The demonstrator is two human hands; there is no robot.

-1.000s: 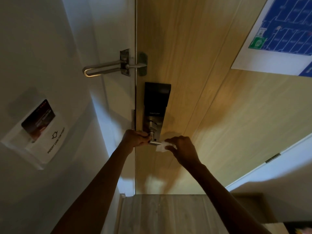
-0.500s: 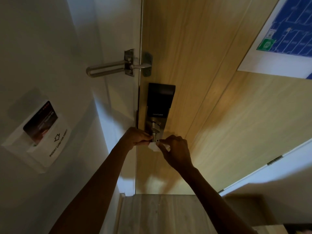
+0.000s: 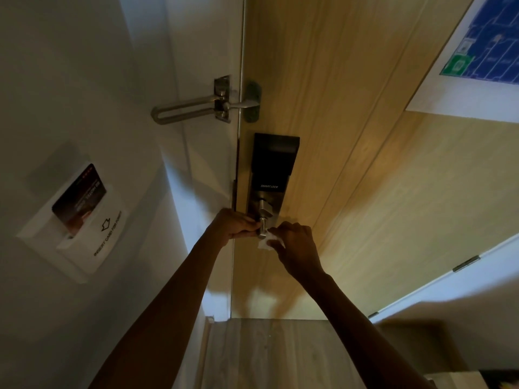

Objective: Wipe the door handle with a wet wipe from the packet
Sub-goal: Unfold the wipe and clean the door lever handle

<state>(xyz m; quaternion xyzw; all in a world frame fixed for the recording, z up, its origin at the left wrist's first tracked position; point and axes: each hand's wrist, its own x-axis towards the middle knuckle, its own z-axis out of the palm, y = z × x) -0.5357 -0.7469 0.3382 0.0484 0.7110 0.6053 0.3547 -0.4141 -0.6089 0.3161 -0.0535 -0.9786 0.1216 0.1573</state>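
Pinching white wet wipe (image 3: 266, 242) in right hand (image 3: 296, 249), fingers closed on it, pressed at 4 o'clock of door handle (image 3: 263, 227). Left hand (image 3: 233, 224) curled against handle at 9 o'clock, below smart lock (image 3: 271, 169).

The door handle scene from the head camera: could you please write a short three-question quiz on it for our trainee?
1. True or false: the right hand holds the wet wipe against the door handle.
2. What sits in the wall holder left of the door? A) a key card B) a packet of wipes C) a remote
3. Fill in: the black unit above the handle is printed SMART ____.

Key
1. True; the left hand grips the handle from the other side.
2. A, the key card stands in its slot.
3. LOCK.
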